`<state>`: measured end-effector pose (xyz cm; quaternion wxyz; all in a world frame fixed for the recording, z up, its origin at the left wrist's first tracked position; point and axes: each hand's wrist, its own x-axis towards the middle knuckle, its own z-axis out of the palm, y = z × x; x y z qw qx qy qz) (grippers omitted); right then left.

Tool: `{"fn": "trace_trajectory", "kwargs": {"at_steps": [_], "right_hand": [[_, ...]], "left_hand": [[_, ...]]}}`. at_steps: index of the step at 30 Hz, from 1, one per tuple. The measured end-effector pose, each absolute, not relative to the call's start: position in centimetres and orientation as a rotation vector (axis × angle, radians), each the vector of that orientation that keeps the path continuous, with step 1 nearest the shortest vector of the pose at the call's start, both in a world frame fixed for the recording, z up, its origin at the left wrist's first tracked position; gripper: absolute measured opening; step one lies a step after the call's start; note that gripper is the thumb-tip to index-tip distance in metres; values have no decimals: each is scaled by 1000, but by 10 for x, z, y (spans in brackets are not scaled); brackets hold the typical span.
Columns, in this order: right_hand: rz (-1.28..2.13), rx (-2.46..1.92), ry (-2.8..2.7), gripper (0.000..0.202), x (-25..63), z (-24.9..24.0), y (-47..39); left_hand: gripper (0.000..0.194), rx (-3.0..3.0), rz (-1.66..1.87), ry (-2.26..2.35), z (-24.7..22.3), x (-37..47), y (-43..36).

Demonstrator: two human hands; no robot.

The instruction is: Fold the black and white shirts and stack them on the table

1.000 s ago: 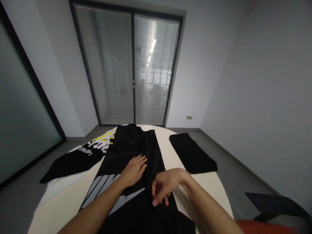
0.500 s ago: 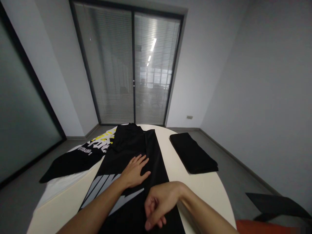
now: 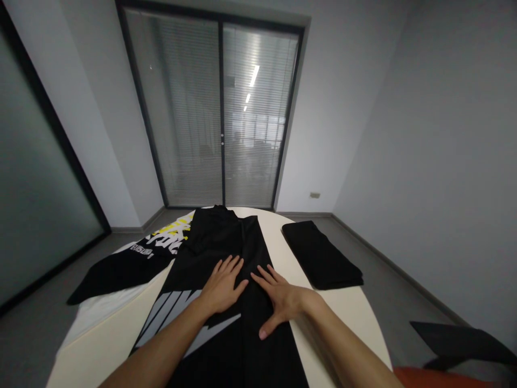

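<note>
While the left hand [image 3: 221,286] lies on a black fabric garment with grey print [image 3: 218,233], fingers slightly parted, the right hand [image 3: 283,299] is spread wide over its right edge, the garment flat on a rounded cream table [image 3: 105,347].

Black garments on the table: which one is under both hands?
The middle garment, with the grey print; the yellow-printed garment lies left of it, the folded garment right.

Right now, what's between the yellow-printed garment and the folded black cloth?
The head view shows the grey-printed black garment there, under the left hand and right hand, then a strip of cream tabletop beside the folded cloth.
</note>
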<state>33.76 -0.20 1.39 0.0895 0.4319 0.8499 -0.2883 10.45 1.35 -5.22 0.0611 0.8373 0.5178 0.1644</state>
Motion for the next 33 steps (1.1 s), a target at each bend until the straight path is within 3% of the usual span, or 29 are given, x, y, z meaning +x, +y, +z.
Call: {"fn": "trace_trajectory", "kwargs": {"at_steps": [6, 14, 18, 21, 26, 33], "right_hand": [[-705, 1442, 2592, 121, 332, 13, -10], [-710, 1455, 2441, 139, 335, 13, -10], [-597, 1478, 2698, 111, 331, 14, -10], [-582, 1423, 2866, 97, 325, 9, -8], [-744, 1381, 2708, 117, 323, 4, -3], [-660, 1488, 2417, 139, 335, 33, -16]], "left_hand": [[62, 2500, 432, 1633, -48, 109, 11], [64, 2444, 479, 1612, -51, 108, 16], [55, 2305, 694, 1685, -39, 93, 28], [50, 2221, 834, 1987, -26, 69, 42], [48, 1988, 744, 2391, -15, 25, 64], [42, 2039, 651, 2296, -23, 18, 74]]}}
